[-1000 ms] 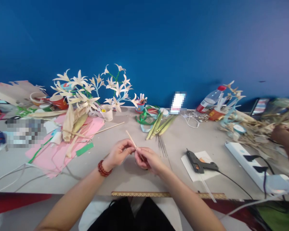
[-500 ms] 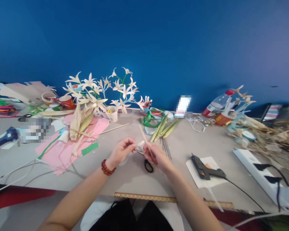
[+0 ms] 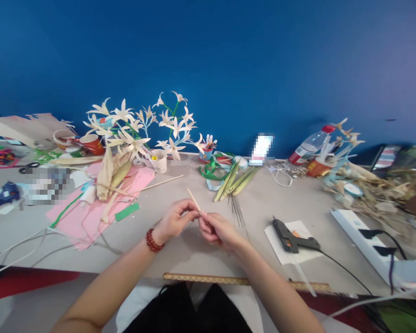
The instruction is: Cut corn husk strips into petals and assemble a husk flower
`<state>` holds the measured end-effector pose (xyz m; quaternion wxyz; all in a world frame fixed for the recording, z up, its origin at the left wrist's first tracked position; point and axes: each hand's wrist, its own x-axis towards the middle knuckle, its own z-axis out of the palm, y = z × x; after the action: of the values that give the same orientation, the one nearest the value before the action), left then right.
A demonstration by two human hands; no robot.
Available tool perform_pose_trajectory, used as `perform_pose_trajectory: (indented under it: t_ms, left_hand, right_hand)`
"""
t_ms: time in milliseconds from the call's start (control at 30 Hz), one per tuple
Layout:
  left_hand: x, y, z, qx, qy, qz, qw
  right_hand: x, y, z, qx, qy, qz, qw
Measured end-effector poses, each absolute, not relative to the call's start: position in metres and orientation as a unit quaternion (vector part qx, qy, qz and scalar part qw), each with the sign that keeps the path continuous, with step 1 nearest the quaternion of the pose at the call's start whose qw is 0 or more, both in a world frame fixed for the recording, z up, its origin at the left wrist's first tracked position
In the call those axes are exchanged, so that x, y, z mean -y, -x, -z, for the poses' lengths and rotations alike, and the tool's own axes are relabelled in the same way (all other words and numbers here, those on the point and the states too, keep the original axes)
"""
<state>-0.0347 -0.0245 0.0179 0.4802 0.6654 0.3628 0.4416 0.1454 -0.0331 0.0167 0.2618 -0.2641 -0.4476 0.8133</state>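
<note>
My left hand (image 3: 181,219), with a red bead bracelet at the wrist, is closed in a pinch at the lower part of a thin pale stick (image 3: 193,199). Meeting it fingertip to fingertip, my right hand (image 3: 219,230) is closed round the same stick, whose lower end is hidden by the fingers. The stick's upper end points up and left. Just beyond the hands lie several green husk strips (image 3: 231,181) and a bundle of thin wires (image 3: 236,210).
A glue gun (image 3: 291,237) rests on white paper at right, near a power strip (image 3: 360,238). Pink sheets (image 3: 78,219) with dried husks lie left. White flowers (image 3: 133,143) stand behind. Green ribbon (image 3: 215,170) and a bottle (image 3: 307,148) are at the back.
My hands have come together, with the left fingertips now at the stick. The black-handled scissors and a small white piece seen between the hands are no longer visible.
</note>
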Motion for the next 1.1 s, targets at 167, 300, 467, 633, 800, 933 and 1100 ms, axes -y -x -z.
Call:
perform_pose_trajectory:
  t_ms: [167,300,467,633,800,933,1100]
  left_hand:
    - [0.021,0.039,-0.02,-0.374,-0.618,-0.463,0.514]
    - [0.019,0.041,-0.022,-0.396,-0.554,-0.495,0.54]
    - [0.023,0.036,-0.02,-0.395,-0.599,-0.481,0.504]
    - [0.024,0.035,-0.017,-0.402,-0.662,-0.468,0.425]
    - [0.024,0.036,-0.016,-0.37,-0.661,-0.46,0.464]
    - [0.022,0.038,-0.015,-0.381,-0.616,-0.476,0.5]
    - [0.019,0.035,-0.015,-0.384,-0.517,-0.515,0.566]
  right_hand:
    - [0.026,-0.172,-0.017,0.38,0.135,-0.877,0.26]
    - [0.015,-0.174,-0.019,0.385,0.264,-0.802,0.373]
    - [0.023,-0.145,-0.013,0.549,0.394,-0.658,0.332]
    - [0.029,-0.136,-0.006,0.649,0.44,-0.508,0.357]
    - [0.031,-0.145,-0.011,0.52,0.36,-0.715,0.298]
    - [0.023,-0.17,-0.02,0.416,0.216,-0.842,0.268]
    - [0.009,-0.178,-0.023,0.327,0.319,-0.748,0.481]
